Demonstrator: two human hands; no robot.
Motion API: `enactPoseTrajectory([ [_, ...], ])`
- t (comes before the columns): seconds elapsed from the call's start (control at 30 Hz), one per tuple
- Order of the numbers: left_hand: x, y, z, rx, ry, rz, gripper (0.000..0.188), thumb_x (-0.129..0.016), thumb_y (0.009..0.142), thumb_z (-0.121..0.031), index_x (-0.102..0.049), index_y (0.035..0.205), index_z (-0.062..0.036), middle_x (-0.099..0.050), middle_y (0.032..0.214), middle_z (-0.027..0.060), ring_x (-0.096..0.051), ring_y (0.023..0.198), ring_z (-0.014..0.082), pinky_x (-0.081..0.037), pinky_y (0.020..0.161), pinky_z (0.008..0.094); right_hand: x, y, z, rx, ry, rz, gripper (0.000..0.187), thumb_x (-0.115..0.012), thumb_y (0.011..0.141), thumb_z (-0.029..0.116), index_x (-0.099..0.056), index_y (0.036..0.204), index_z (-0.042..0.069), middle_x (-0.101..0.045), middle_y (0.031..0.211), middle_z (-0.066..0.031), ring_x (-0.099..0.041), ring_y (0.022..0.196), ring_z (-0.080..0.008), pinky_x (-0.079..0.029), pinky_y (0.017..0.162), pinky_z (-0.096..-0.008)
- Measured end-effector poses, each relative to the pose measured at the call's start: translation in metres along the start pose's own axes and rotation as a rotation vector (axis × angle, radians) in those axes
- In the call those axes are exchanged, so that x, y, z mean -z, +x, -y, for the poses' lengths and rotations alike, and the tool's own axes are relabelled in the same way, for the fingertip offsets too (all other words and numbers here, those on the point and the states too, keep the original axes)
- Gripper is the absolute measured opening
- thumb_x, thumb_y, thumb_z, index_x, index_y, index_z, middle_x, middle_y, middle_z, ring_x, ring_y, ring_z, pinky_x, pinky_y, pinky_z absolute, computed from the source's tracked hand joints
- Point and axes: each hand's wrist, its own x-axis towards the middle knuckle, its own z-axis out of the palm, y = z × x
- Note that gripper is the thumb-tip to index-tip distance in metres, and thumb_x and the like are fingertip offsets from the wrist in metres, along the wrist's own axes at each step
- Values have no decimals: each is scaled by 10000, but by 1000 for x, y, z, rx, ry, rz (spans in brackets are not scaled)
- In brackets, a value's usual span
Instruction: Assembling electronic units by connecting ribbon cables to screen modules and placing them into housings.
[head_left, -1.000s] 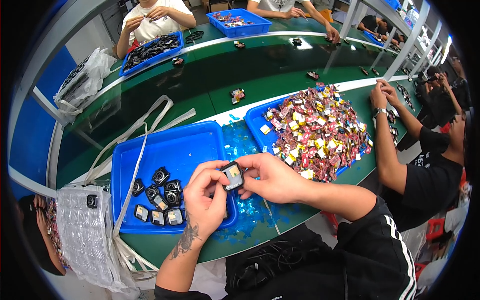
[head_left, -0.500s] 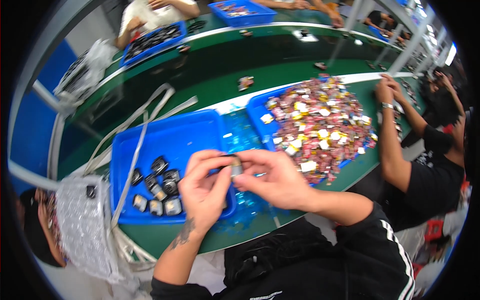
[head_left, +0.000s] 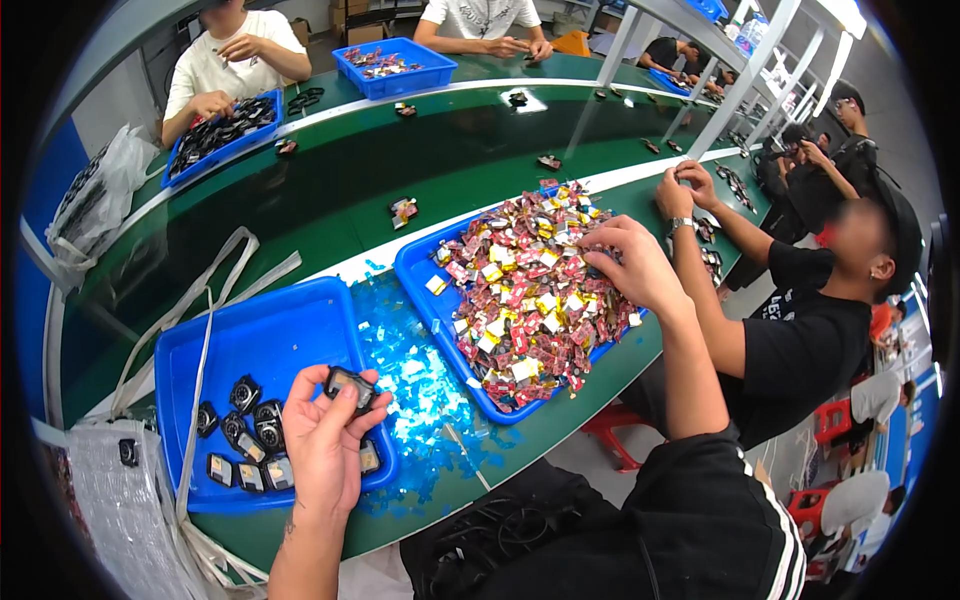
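My left hand [head_left: 322, 440] is closed on a small square black case [head_left: 349, 388] with a greyish face, held over the right edge of a blue tray [head_left: 260, 312]. In that tray lie several black watch-like cases [head_left: 268, 425], some showing round dials and others grey faces. My right hand [head_left: 640, 262] is at the right side of a large heap of small red circuit boards [head_left: 515, 290] with white and yellow pieces. Its fingers are curled but apart, and I make out nothing held between them. The heap fills a second blue tray [head_left: 415, 265].
Blue film scraps [head_left: 415, 395] cover the green table between the trays. White straps [head_left: 205, 330] cross the left tray. A co-worker [head_left: 800, 290] sits close on my right, hands on the table. Across the belt [head_left: 330, 180], other people work beside blue bins [head_left: 392, 68].
My hands have parted: the right has left the case and moved right to the board heap, while the left keeps the case. The whole view has shifted, showing more of the right side.
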Motion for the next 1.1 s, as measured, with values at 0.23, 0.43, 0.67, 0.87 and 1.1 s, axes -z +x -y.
enactPoseTrajectory([
  [0.23,-10,4,4,19,46,171,359,-535,944,-27,-433,1288,-16,-628,1106,188,-673,944,270,-567,820,337,20,-9,3,-177,264,-180,53,-658,855,19,-625,888,-4,-643,813,-21,-607,726,-99,-499,695,-238],
  [0.43,5,-4,4,-224,396,144,229,-509,946,-23,-609,1145,25,-595,1149,122,-629,914,167,-539,772,282,7,-22,83,-66,675,144,155,-659,845,12,-676,997,-14,-675,908,-54,-621,805,-84,-502,693,-225],
  [0.67,-13,-15,-5,-487,835,333,294,-800,744,-112,-730,1029,-88,-569,1032,89,-565,926,167,-480,775,279,-18,-39,150,-105,1024,483,101,-703,847,51,-643,887,-20,-628,819,-24,-591,738,-58,-489,601,-192],
  [0.87,-11,-11,5,-651,923,346,205,-802,741,-129,-726,916,-52,-662,845,98,-592,913,202,-495,716,302,-34,-38,174,-106,1101,545,136,-733,831,59,-618,865,-5,-596,800,-8,-543,709,-36,-473,597,-183],
  [1.1,-4,-11,12,-377,722,241,130,-746,754,-91,-723,876,-51,-552,899,62,-527,696,104,-458,604,242,-48,-40,184,-73,1007,434,159,-741,814,53,-587,813,12,-601,771,-5,-549,683,-41,-459,575,-184],
])
